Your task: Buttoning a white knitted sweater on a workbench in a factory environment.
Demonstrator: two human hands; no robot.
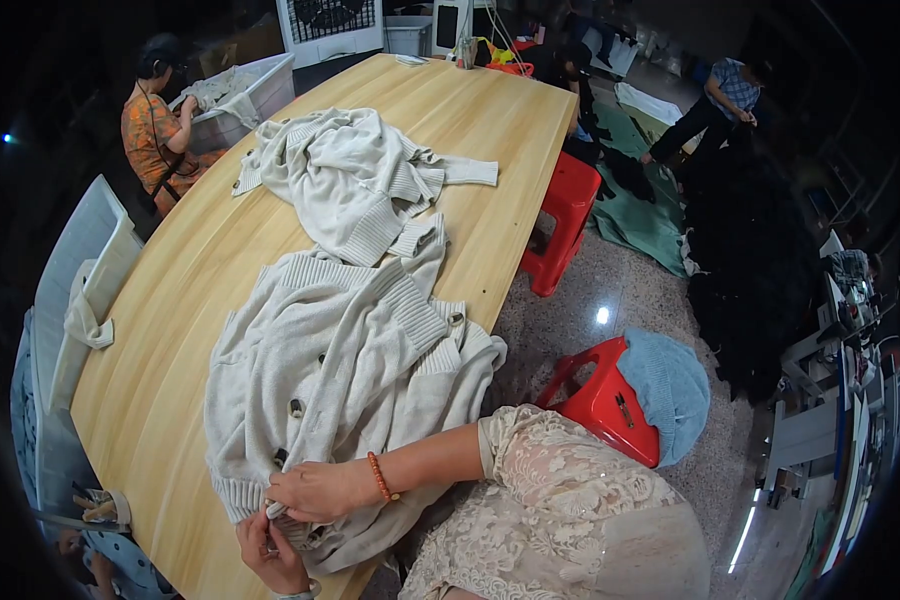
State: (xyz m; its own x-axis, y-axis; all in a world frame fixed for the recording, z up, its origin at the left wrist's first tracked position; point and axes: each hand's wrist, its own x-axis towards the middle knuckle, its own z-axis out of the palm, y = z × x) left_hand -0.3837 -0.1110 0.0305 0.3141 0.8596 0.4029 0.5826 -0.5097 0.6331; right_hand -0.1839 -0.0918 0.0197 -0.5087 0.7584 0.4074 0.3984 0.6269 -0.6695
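A cream knitted cardigan (300, 340) with dark buttons lies bunched over the near part of the wooden table. My right hand (315, 490), with an orange bead bracelet at the wrist, reaches in from the right and pinches the edge near its ribbed hem, just below a button. My left hand (270, 555) is closed on the same edge from below, its fingertips almost meeting the right ones. A small pale fold of the knit shows between them. Finer detail at the fingertips is hidden.
Another cream knit garment (340, 170) lies farther up the wooden table (170, 330). Red stools (600, 400) stand at the right, one with a blue knit (670, 390) on it. White bins (90, 290) line the left. A person (155, 130) sits at the far left; others work beyond.
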